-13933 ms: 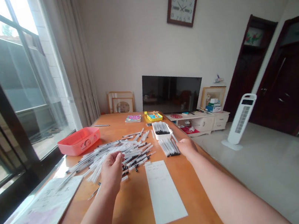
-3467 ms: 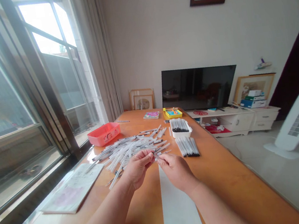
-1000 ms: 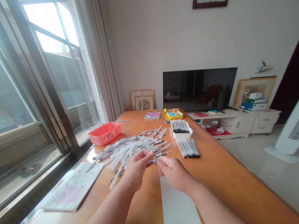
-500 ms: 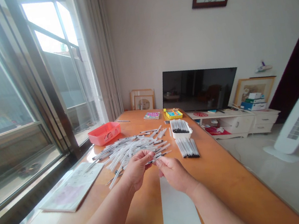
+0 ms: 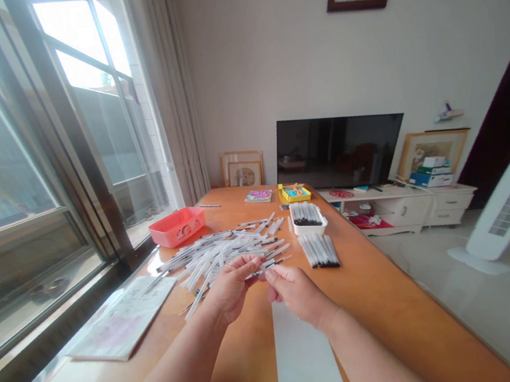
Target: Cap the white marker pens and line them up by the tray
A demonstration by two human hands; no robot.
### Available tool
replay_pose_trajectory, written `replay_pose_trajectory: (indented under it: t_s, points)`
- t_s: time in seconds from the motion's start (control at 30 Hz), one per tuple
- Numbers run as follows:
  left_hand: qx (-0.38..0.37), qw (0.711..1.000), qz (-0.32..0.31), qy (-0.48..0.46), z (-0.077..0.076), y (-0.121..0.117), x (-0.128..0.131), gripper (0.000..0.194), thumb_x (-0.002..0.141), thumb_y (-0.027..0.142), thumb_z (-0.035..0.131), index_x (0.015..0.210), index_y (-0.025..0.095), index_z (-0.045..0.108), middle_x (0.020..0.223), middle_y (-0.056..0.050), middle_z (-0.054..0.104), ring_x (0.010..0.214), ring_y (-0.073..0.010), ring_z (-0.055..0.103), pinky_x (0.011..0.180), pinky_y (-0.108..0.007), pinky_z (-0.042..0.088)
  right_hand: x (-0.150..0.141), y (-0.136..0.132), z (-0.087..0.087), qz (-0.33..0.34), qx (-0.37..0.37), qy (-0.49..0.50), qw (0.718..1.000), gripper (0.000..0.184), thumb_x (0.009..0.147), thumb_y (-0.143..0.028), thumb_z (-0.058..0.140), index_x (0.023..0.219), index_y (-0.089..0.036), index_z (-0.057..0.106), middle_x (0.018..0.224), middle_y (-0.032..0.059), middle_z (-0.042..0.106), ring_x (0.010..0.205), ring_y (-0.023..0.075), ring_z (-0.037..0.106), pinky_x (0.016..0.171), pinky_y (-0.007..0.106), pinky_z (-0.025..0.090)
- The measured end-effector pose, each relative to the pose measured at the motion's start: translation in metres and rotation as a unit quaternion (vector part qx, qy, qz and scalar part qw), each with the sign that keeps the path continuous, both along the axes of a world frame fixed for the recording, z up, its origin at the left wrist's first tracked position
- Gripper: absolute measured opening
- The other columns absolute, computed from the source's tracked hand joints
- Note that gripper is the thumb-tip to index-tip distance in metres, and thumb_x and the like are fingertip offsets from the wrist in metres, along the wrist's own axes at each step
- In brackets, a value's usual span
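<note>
My left hand (image 5: pixel 238 285) and my right hand (image 5: pixel 296 288) meet over the table, thumbs and fingertips pinched close together. Between them shows a bit of a thin pale stick (image 5: pixel 263 268), which looks like one of the pen refills; the fingers hide most of it. Just beyond my left hand lies a loose pile of pen refills (image 5: pixel 225 249), whitish with dark ends, pointing many ways. To the right of the pile, a row of refills (image 5: pixel 317 248) lies side by side, black ends towards me. More refills stand in a white box (image 5: pixel 322 225) behind that row.
A white paper sheet (image 5: pixel 306 356) lies below my right hand. At left are a booklet (image 5: pixel 122 326) and a red plastic basket (image 5: pixel 165 233). Farther back lie a colourful book (image 5: pixel 258 197), a yellow box (image 5: pixel 301 195) and a pen (image 5: pixel 210 206). The table's right edge borders the floor.
Both hands stay in nearly the same place, still pinched together. The view has shifted very slightly; nothing on the table has visibly moved.
</note>
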State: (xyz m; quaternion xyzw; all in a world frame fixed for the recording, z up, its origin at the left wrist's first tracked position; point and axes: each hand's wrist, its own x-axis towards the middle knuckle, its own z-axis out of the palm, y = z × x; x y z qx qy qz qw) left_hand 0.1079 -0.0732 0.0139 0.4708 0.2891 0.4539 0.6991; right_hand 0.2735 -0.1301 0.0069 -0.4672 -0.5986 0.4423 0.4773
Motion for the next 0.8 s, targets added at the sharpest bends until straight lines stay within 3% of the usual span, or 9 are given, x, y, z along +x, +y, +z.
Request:
replay_pose_trajectory:
  t_s: [0.13, 0.3, 0.47, 0.63, 0.8]
  points:
    - [-0.018, 0.999, -0.035, -0.035, 0.002, 0.001, -0.001, 0.021, 0.080, 0.031, 0.083, 0.092, 0.015, 0.076, 0.105, -0.009, 0.070, 0.081, -0.0149, 0.061, 0.078, -0.030, 0.049, 0.001, -0.003, 0.005, 0.060, -0.087, 0.143, 0.984, 0.046, 0.092, -0.060, 0.062, 0.096, -0.015, 0.072, 0.066, 0.0017, 0.062, 0.060, 0.0139, 0.052, 0.063, 0.028, 0.039]
    - [-0.021, 0.993, -0.096, -0.068, 0.008, -0.002, -0.004, 0.024, 0.085, 0.031, 0.078, 0.103, 0.016, 0.078, 0.087, -0.005, 0.065, 0.066, -0.0106, 0.052, 0.071, -0.028, 0.048, 0.002, -0.005, 0.008, 0.116, -0.124, 0.245, 0.955, 0.042, 0.088, -0.054, 0.070, 0.097, -0.013, 0.074, 0.065, 0.0027, 0.063, 0.057, 0.0135, 0.053, 0.062, 0.029, 0.041]
    - [-0.004, 0.993, -0.104, -0.064, 0.012, -0.005, -0.006, 0.019, 0.085, 0.030, 0.077, 0.099, 0.018, 0.078, 0.102, -0.008, 0.069, 0.069, -0.0105, 0.055, 0.075, -0.030, 0.050, 0.001, -0.006, 0.011, 0.133, -0.127, 0.265, 0.946, 0.040, 0.088, -0.051, 0.072, 0.097, -0.013, 0.076, 0.064, 0.0025, 0.062, 0.057, 0.0134, 0.053, 0.061, 0.029, 0.042]
    - [0.009, 0.998, -0.057, -0.026, 0.011, -0.006, -0.002, 0.020, 0.085, 0.033, 0.078, 0.095, 0.016, 0.078, 0.106, -0.010, 0.071, 0.089, -0.0186, 0.064, 0.081, -0.030, 0.050, 0.003, -0.004, 0.009, 0.103, -0.140, 0.266, 0.948, 0.041, 0.087, -0.052, 0.073, 0.098, -0.012, 0.075, 0.065, 0.0028, 0.063, 0.056, 0.0119, 0.052, 0.059, 0.027, 0.041]
    - [0.026, 0.998, -0.058, -0.006, 0.010, -0.004, -0.003, 0.026, 0.085, 0.035, 0.077, 0.103, 0.016, 0.078, 0.112, -0.012, 0.073, 0.100, -0.0229, 0.067, 0.090, -0.035, 0.051, 0.006, -0.004, 0.008, 0.087, -0.150, 0.259, 0.950, 0.043, 0.085, -0.052, 0.075, 0.099, -0.012, 0.076, 0.066, 0.0033, 0.065, 0.056, 0.0119, 0.053, 0.059, 0.027, 0.041]
